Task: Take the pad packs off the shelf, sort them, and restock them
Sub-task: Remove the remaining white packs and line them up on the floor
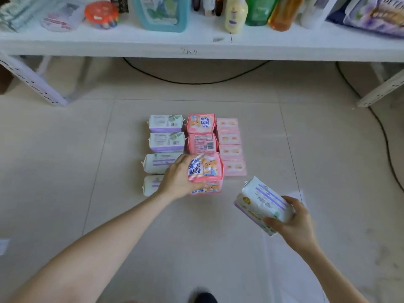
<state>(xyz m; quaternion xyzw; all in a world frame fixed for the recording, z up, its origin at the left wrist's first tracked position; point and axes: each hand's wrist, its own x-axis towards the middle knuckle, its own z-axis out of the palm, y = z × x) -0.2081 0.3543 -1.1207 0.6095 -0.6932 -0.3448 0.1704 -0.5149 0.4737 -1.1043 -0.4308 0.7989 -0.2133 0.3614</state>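
Shows thin glossy plastic film, crinkled and catching light, on the nearest pink bear-printed pad pack (207, 169) and the tilted white-and-lilac pad pack (262, 200), the same shiny wrap on the white-and-lilac packs in the left column (166, 123), and a flatter, matt finish on the pale pink flat packs in the right column (229, 138). Shows smooth beige floor tiles (65, 171) with a faint sheen, a matt white painted shelf (131, 47) and a matt black rubbery cable (196, 82). Shows translucent glossy plastic in the green bottle (258, 12) and the orange bottle (282, 14), and opaque smooth plastic in the cream bottle (235, 16).
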